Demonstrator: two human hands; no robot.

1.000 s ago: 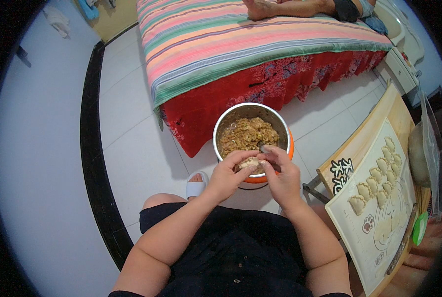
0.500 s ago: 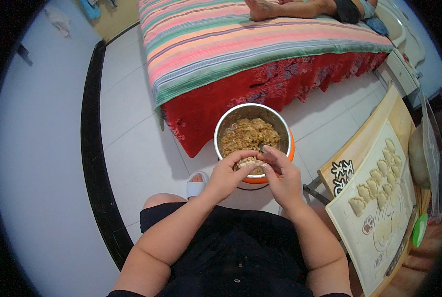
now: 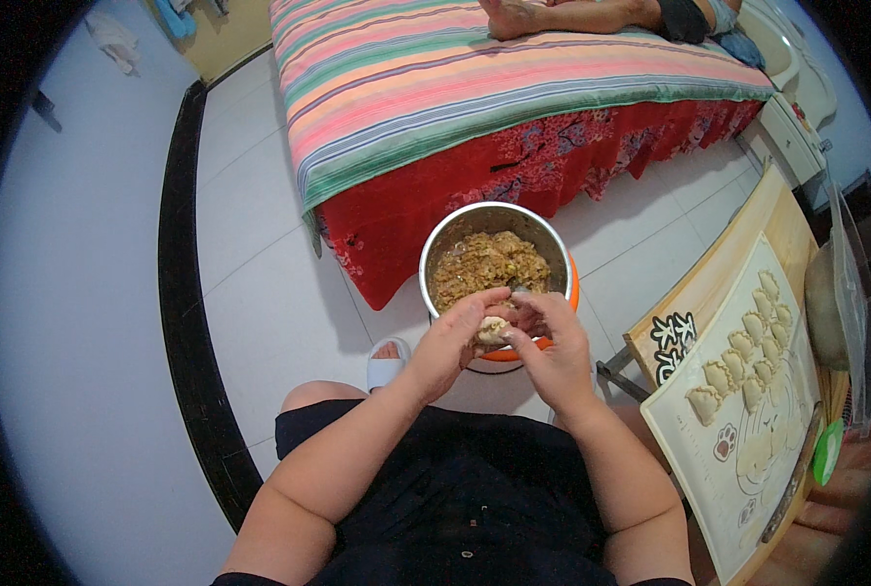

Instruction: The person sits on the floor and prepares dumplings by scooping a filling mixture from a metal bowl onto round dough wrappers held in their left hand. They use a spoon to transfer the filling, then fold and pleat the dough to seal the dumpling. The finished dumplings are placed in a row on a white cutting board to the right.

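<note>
Over the near rim of a steel pot (image 3: 437, 241), both my hands close around a pale dumpling (image 3: 492, 330). My left hand (image 3: 447, 342) cups it from the left. From the other side, my right hand (image 3: 555, 347) holds its edge between thumb and fingers. Chunky brown filling (image 3: 489, 264) lies in the pot, where part of a utensil shows just beyond my right fingers. Several finished dumplings (image 3: 743, 344) sit in rows on a white mat (image 3: 694, 459) with a cat drawing, off to my right.
The mat lies on a wooden table (image 3: 782, 210) at the right, with a green plastic piece (image 3: 827, 453) near its edge. An orange rim (image 3: 574, 283) surrounds the pot's right side. Ahead stands a bed (image 3: 396, 107) with a striped cover, where another person's legs (image 3: 592, 18) rest.
My left hand has turned and straightened its fingers. The dumpling sits slightly lower between my hands and looks more closed up.
</note>
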